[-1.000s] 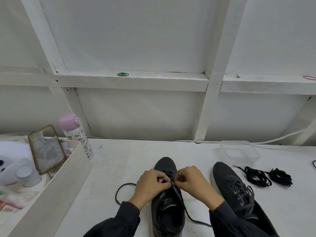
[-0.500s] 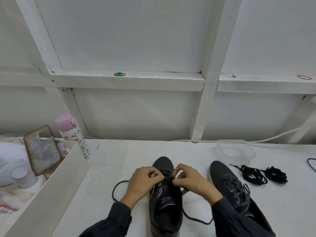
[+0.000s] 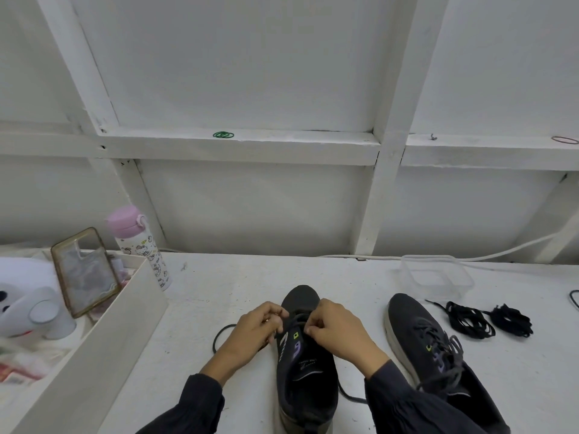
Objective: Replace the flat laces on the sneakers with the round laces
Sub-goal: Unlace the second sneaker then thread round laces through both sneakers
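A pink-capped bottle point(image 3: 142, 249) stands far left on the bench point(image 3: 235, 277), just beside a white box point(image 3: 103, 339) holding a clear phone case point(image 3: 84, 274). A clear plastic tub point(image 3: 438, 277) sits far right. Green rubber bands point(image 3: 223, 135) lie on the wall ledge.

There are 2 sneakers point(image 3: 305, 380) point(image 3: 416, 327), 2 black lace bundles point(image 3: 468, 321) point(image 3: 512, 321) at 3 o'clock, 1 loose lace point(image 3: 219, 335), 1 clear container point(image 3: 463, 283), 1 bottle point(image 3: 141, 245) and 1 phone case point(image 3: 84, 270).

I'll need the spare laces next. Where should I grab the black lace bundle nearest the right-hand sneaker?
Pinch the black lace bundle across the middle of its coil, coming straight down: it lies flat on the table with its loops gathered there. Skip the loose tail pointing toward the clear container; pulling it would probably unravel the bundle.
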Demonstrator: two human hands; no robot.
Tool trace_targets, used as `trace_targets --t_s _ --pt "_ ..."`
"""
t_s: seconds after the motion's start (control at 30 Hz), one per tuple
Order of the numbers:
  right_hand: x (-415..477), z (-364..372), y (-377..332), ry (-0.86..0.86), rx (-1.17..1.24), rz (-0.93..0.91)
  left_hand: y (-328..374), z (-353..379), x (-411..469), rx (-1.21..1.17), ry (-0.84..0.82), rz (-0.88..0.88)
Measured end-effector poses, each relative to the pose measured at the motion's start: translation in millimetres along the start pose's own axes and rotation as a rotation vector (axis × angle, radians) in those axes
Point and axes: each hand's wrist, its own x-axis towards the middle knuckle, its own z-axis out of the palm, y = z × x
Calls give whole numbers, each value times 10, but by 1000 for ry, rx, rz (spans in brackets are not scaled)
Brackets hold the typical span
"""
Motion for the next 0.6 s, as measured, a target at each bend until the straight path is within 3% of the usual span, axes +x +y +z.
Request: trace_targets --t_s 0.23,0.6 --pt "3 132 -47 38 -37 62 -164 -4 -86 124 7 57" --pt "-79 176 -43 58 134 83 -139 139 -43 183 139 99"
